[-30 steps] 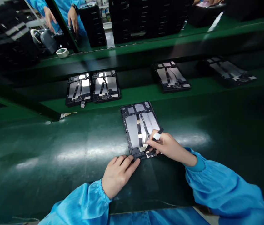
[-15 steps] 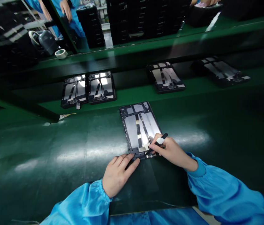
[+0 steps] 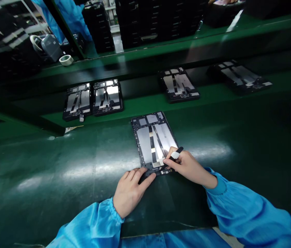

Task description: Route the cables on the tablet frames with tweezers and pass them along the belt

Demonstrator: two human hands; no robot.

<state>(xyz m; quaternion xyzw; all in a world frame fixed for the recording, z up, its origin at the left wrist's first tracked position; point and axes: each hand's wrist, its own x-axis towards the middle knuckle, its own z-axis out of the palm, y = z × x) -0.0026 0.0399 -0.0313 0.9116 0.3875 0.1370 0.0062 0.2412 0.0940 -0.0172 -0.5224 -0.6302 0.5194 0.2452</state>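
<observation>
An opened tablet lies on the green worktop, its silver inside, black flat cable and small boards facing up. My left hand grips its lower left corner, fingertips on the left edge and thumb along the bottom edge. In my closed right hand are slim black tweezers with a white wrap, held like a pen. Their tip points down at the small parts along the tablet's bottom edge. Fingers partly hide the tip, so I cannot tell whether it grips anything.
Behind, a green belt carries several opened tablets, among them one at left and one right of middle. A tape roll and stacked black trays stand on the shelf. A green post rises at left.
The tablets on the belt have shifted left. A co-worker's hands at the upper left have gone out of view. My hands and the tablet under them have hardly moved.
</observation>
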